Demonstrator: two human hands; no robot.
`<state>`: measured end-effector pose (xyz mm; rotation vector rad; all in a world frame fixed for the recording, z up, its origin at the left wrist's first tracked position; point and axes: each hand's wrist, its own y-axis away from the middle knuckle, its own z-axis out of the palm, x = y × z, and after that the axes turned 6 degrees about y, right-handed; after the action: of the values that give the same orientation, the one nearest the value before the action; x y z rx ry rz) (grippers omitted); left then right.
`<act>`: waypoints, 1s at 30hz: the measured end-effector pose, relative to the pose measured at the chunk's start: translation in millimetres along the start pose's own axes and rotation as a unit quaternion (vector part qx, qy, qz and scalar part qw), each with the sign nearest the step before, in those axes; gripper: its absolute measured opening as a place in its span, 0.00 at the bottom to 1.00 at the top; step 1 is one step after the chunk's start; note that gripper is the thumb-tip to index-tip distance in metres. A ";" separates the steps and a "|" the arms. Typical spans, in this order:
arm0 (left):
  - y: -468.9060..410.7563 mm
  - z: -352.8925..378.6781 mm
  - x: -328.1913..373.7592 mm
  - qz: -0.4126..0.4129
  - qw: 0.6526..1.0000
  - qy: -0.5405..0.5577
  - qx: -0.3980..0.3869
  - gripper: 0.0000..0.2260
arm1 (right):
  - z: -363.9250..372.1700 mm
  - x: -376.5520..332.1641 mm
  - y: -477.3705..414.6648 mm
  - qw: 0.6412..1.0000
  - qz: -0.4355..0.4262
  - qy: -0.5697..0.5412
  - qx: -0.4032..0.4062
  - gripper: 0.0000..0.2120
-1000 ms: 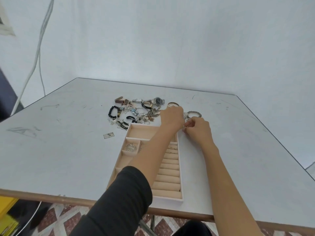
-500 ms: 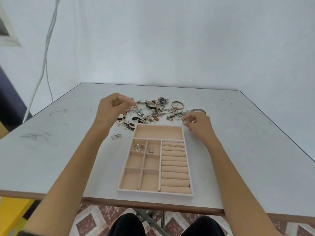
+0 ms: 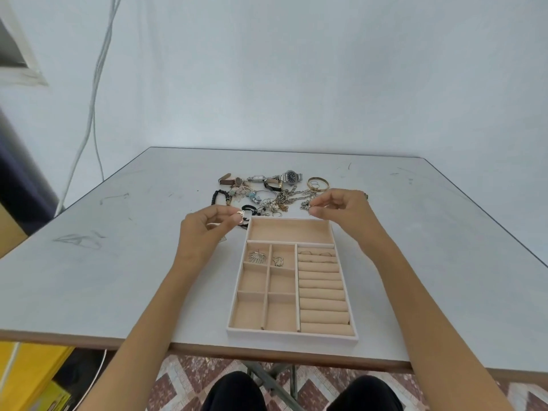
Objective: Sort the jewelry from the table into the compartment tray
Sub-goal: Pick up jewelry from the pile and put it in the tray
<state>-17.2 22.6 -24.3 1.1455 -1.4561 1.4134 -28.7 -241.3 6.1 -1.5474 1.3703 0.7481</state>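
Fingertips of the left hand [image 3: 204, 229] pinch a small ring [image 3: 240, 214] just left of the tray [image 3: 292, 334]; those of the right hand [image 3: 341, 212] pinch a tiny piece I can't make out. Only a brooch [image 3: 257, 256], a small charm [image 3: 278, 261] and a few rings sit in compartments. Most jewelry [image 3: 272, 191] still lies heaped on the table [image 3: 118, 277] behind, so I'd say sorting has barely begun.

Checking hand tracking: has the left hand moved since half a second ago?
Yes. The left hand has dropped nearer, from over the jewelry pile to beside the tray's far-left corner, pinching a ring.
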 end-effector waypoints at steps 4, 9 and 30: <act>0.9 -1.4 -3.2 0.015 1.000 -0.008 -0.019 0.03 | 11.7 -12.1 7.9 0.991 -0.011 0.047 -0.121 0.06; 1.0 -2.9 -5.2 0.030 0.999 -0.010 -0.020 0.05 | 25.6 -19.0 15.0 0.969 -0.023 0.102 -0.224 0.10; 1.5 -2.6 -5.6 0.059 0.997 -0.051 -0.024 0.05 | 50.2 -12.9 12.6 0.974 -0.099 0.163 -0.125 0.03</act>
<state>-17.2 25.6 -29.8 1.1322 -1.6441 1.4099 -37.3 -190.0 -5.7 -2.0437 1.3638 0.5763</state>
